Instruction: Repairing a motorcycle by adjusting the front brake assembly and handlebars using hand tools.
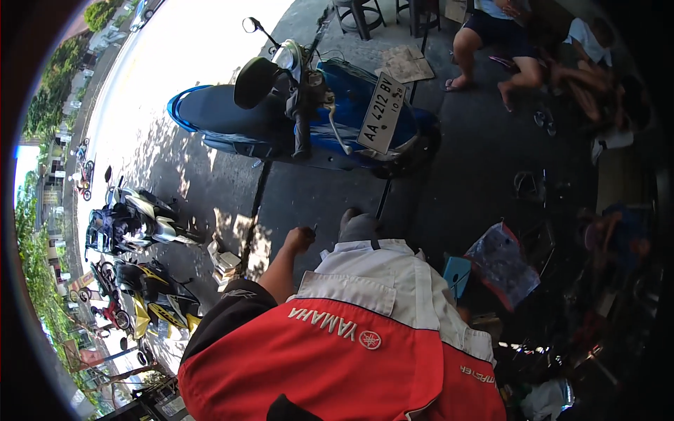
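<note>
My left hand [300,240] is held out beside my body, closed, with a small, thin, pale thing poking out by its fingers; what it is I cannot make out. Below the hand lies dark paved floor [302,200], and the blue motor scooter [309,119] stands beyond it. My right arm is mostly hidden behind my red and white shirt [330,351]. A small skin-toned patch shows by the shirt's right edge, but no fingers can be made out. Close to that patch is a flat light-blue object [456,276], perhaps a case; I cannot tell whether my right hand touches it.
Two parked motorbikes, one white and black [144,217] and one yellow and black [158,298], stand at left. Papers or a box [225,263] lie near them. Flattened cardboard [406,64] is by the scooter's front. People sit at far right. A grey-blue sheet [502,263] lies right.
</note>
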### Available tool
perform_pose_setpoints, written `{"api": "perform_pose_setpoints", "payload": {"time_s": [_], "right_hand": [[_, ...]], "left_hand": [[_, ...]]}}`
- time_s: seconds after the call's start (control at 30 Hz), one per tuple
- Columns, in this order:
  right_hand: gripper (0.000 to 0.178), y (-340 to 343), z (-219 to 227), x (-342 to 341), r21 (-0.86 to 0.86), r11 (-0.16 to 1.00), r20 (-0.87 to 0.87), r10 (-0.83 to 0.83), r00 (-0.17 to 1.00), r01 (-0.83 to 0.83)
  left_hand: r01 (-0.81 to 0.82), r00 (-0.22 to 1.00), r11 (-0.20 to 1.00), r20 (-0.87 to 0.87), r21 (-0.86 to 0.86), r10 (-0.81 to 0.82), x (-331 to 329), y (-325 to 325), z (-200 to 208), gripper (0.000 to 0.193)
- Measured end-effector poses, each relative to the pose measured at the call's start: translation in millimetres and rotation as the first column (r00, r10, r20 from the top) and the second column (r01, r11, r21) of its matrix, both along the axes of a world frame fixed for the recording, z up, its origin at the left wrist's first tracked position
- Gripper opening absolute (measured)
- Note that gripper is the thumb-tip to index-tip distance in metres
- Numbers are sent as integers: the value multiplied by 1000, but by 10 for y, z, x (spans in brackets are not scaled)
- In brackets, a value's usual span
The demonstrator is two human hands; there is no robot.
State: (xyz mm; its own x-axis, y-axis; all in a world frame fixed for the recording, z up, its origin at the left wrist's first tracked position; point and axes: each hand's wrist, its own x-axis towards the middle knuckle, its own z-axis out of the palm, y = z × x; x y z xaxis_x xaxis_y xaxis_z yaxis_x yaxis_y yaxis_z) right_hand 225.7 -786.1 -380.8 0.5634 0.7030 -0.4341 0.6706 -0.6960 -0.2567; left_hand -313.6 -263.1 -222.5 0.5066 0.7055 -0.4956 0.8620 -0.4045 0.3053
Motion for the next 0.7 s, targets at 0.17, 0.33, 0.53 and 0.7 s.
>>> {"api": "perform_pose_setpoints", "payload": {"time_s": [0.17,0.33,0.53,0.7], "right_hand": [[29,554,319,111,-133,991,77,43,996,-33],[28,1972,1248,-206,324,815,-99,-476,874,480],[14,3237,1809,-443,9,437,-604,-714,353,899],[16,3632,2039,-502,15,494,-694,-620,364,869]], "left_hand": [[-758,445,565,376,-325,813,-473,566,445,23],[-577,93,683,796,-447,599,-40,2034,1740,26],[-373,182,880,907,-293,379,1055,3206,2996,34],[-242,544,969,833,41,101,1864,3633,3275,31]]}}
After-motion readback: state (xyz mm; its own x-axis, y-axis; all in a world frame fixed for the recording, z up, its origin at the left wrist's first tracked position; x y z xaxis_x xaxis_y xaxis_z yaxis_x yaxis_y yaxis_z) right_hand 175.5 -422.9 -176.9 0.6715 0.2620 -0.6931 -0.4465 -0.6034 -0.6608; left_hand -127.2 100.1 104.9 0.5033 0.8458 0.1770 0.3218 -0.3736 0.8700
